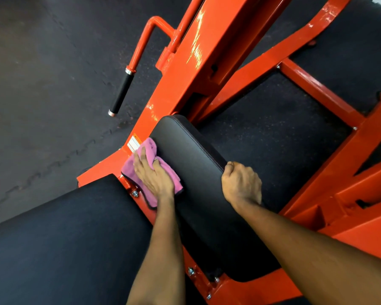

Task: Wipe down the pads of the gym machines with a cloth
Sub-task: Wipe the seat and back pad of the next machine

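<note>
- Looking down from head height, two bare forearms reach forward from the bottom edge onto an orange gym machine
- Nearest, at lower left, lies a wide black pad, with bolts showing along its right edge
- Just beside it on the right sits a narrow black pad; its long axis runs from near right to far left, rising away from the viewer
- Left hand lies flat, fingers straight and spread, pressing a pink cloth onto the narrow pad's left long edge, about halfway along
- The cloth is bunched under the palm, spilling over the pad's side towards the gap between the two pads
- Right hand is curled round the opposite, right long edge of the same pad, gripping it, apparently to steady it
- Between the hands stretches the pad's bare top face, so the surface to wipe lies to the right of the cloth and also onward towards the far rounded end; the left hand is the nearer to both and carries the cloth
- Touching distance beyond the cloth, a warning label is stuck on the orange frame
- Farther left, a bent orange handle ends in a black grip
- Dark speckled rubber floor fills the background
</note>
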The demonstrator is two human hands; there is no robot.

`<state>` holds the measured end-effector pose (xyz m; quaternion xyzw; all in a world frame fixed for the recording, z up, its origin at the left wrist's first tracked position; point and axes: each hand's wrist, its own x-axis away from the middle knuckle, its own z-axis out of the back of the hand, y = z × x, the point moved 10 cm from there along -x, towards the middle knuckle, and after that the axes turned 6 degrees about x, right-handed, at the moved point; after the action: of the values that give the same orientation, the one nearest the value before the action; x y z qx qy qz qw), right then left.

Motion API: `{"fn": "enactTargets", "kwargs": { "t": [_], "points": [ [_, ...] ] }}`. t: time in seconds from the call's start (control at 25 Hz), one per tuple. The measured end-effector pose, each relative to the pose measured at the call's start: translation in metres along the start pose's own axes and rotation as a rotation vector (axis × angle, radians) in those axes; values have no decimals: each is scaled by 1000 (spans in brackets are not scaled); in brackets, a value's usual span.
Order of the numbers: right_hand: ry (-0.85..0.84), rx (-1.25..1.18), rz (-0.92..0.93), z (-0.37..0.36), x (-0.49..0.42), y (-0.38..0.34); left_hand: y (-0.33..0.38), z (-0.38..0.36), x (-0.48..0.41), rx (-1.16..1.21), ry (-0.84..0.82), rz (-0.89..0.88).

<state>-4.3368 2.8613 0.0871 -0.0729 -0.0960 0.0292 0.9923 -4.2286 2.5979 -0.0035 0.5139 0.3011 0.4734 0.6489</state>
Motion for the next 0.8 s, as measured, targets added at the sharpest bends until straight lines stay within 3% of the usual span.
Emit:
{"fn": "enactTargets", "kwargs": {
  "t": [0.12, 0.24, 0.32, 0.44, 0.56, 0.72, 0.8],
  "points": [
    [-2, -4, 7, 1, 0, 1, 66, -27, -14, -69, -99, -241],
    [-15, -20, 2, 1, 0, 1, 131, -81, -10, -299, -420, -579],
    [-17, -26, -12, 1, -1, 3, 140, -106, 9, -566, -550, -801],
    [-21, -34, -14, 0, -1, 4, 129, -107, 18, -663, -609, -953],
    [-15, -32, -16, -1, -3, 4, 144, -117, -19, -675, -650, -948],
    [-17, -28, -1, 0, -1, 2, 151, -136, -56, -801, -679, -675],
    [-17, -24, -6, 0, -2, 3, 150, -131, -28, -827, -639, -772]
  ]
}}
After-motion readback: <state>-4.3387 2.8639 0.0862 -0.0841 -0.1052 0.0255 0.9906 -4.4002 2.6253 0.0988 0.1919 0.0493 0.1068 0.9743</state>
